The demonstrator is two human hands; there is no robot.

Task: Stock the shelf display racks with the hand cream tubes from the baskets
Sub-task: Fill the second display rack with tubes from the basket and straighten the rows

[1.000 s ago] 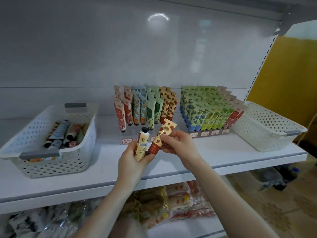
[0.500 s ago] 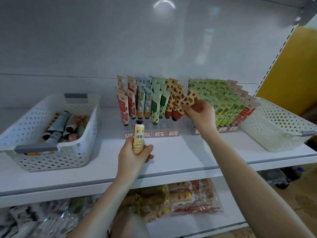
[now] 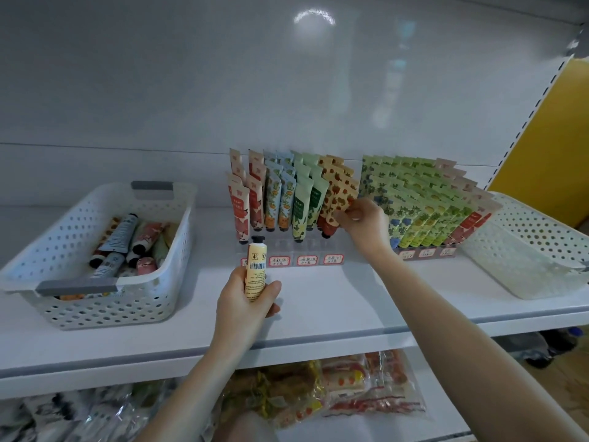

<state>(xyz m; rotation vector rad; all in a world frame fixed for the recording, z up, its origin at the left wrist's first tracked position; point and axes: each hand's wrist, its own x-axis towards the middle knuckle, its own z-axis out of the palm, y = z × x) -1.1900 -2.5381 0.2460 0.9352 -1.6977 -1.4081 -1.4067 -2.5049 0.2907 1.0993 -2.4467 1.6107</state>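
My left hand (image 3: 245, 303) grips a yellow hand cream tube (image 3: 256, 272) upright, black cap up, barcode facing me, just in front of the left display rack (image 3: 306, 260). My right hand (image 3: 363, 223) pinches an orange strawberry-patterned tube (image 3: 339, 202) at the rack's rightmost column, cap down among the other orange tubes. The left rack holds rows of red, blue, green and orange tubes. The right rack (image 3: 424, 252) is packed with green, blue and red tubes. A white basket (image 3: 95, 301) on the left holds several loose tubes (image 3: 127, 240).
A second white perforated basket (image 3: 529, 250) sits at the shelf's right end, nothing visible inside. The white shelf edge (image 3: 318, 339) runs across in front of me. Bagged snacks (image 3: 318, 390) lie on the shelf below. A yellow wall stands at far right.
My right hand carried the orange patterned tube from beside the left hand up to the left rack's right column and lowered it among the tubes there. The left hand stayed put with the yellow tube.
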